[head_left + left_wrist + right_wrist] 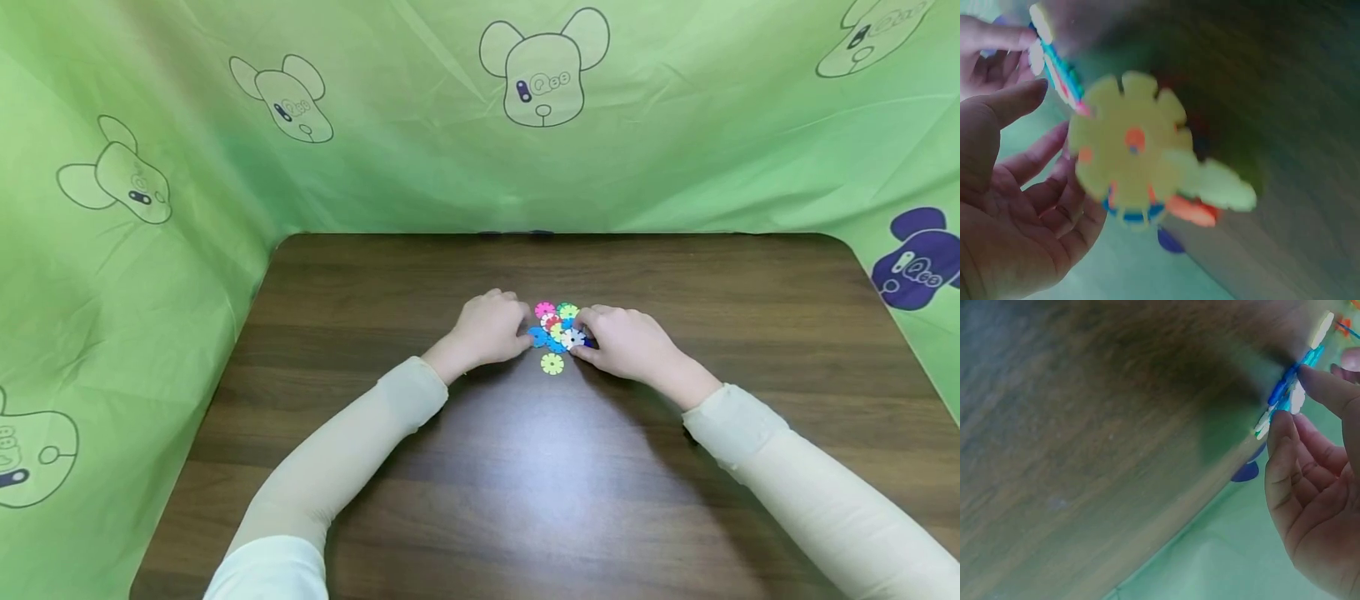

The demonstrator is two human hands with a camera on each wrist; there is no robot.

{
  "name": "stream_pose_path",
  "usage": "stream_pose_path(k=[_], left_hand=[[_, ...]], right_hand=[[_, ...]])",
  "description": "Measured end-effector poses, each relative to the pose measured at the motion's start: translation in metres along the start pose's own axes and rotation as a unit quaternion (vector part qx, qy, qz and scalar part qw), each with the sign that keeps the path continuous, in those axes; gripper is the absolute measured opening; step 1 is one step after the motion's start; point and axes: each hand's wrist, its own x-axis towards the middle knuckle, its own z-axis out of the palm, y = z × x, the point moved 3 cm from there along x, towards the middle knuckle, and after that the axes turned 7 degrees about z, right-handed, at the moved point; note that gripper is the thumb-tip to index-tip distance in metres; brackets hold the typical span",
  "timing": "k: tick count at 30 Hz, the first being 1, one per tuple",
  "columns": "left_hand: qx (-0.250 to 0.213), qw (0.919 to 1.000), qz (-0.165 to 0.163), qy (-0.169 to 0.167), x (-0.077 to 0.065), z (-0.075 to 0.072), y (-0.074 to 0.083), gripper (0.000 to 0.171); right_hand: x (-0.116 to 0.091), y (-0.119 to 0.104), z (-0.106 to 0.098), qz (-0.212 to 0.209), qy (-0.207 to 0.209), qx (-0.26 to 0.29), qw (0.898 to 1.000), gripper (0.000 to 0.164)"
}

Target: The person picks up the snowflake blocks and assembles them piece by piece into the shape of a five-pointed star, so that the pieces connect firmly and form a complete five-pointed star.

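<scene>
A small pile of notched plastic flower discs lies on the table between the two hands. On its right, my right hand [628, 342] pinches a white disc [575, 338] between thumb and index finger; a dark blue disc [1277, 392] is under the thumb tip. On the left, my left hand [491, 327] has its thumb and fingers spread loosely, with the thumb tip beside a blue disc [537, 336]. Nearer to me sits a single yellow disc [552, 363]. In the left wrist view, a large yellow disc [1129, 147] with green and orange pieces appears beside the left palm.
The wooden table [525, 467] extends around the hands, its far edge meeting a green cloth [420, 167] with printed bear heads. More cloth hangs at both sides. A pink disc [545, 309] lies at the far side of the pile.
</scene>
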Motion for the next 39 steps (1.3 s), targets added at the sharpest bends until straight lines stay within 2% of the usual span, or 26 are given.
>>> stream_pose_path(k=[6,11,14,18,23,25,29,33,35,39], left_hand=[[0.035,0.9993,0.0,-0.014,0.008,0.009,0.011,0.029],[0.019,0.9998,-0.006,-0.005,0.009,0.012,0.011,0.03],[-0.012,0.9998,-0.016,0.005,0.007,0.013,0.008,0.03],[-0.075,0.9965,-0.031,0.018,0.004,0.013,0.003,0.028],[-0.171,0.984,-0.037,0.034,0.0,0.012,-0.002,0.018],[-0.218,0.9743,-0.039,0.041,-0.002,0.011,-0.003,0.016],[-0.316,0.9471,-0.038,0.045,-0.008,0.007,-0.004,0.015],[-0.388,0.9208,-0.023,0.032,-0.015,0.002,-0.002,0.017],[-0.428,0.9032,-0.021,0.022,-0.018,0.001,0.0,0.018],[-0.505,0.8627,-0.027,0.006,-0.024,-0.001,0.003,0.018]], right_hand=[[-0.003,-0.002,-0.002,0.002,-0.004,0.046,0.999,0.015],[-0.007,-0.002,-0.004,-0.004,-0.002,0.069,0.998,0.013],[-0.011,-0.002,-0.006,0.0,0.001,0.079,0.997,0.012],[-0.015,-0.001,-0.01,0.01,0.004,0.093,0.996,0.012],[-0.024,0.0,-0.015,0.027,0.017,0.116,0.993,0.013],[-0.027,-0.001,-0.017,0.026,0.029,0.126,0.991,0.014],[-0.034,-0.001,-0.019,0.013,0.056,0.144,0.988,0.01],[-0.04,-0.003,-0.021,-0.018,0.099,0.155,0.983,0.005],[-0.042,-0.005,-0.023,-0.04,0.124,0.157,0.979,0.007],[-0.045,-0.013,-0.025,-0.079,0.166,0.169,0.968,0.016]])
